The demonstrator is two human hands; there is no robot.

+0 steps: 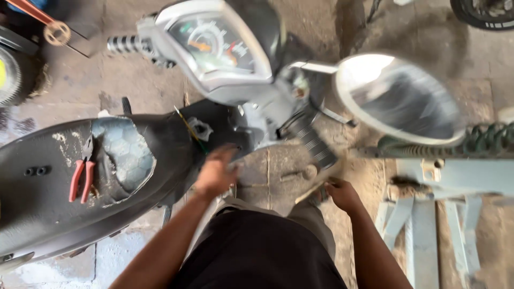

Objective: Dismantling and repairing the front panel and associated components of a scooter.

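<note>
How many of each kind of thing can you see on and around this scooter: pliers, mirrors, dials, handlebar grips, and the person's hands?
Red-handled pliers lying on the torn black seat: 1
Round silver mirror: 1
Grey speedometer dial: 1
Ribbed handlebar grips, one grey, one black: 2
Bare hands, left hand and right hand: 2
Total: 7

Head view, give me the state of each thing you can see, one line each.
Left hand: open, blurred, against the scooter body.
Right hand: closed on a blurred tool handle.
Seat: cover torn, foam showing.
Pliers: shut, lying on the seat.
Mirror: on its stalk, blurred.
Speedometer: needle low.
</note>
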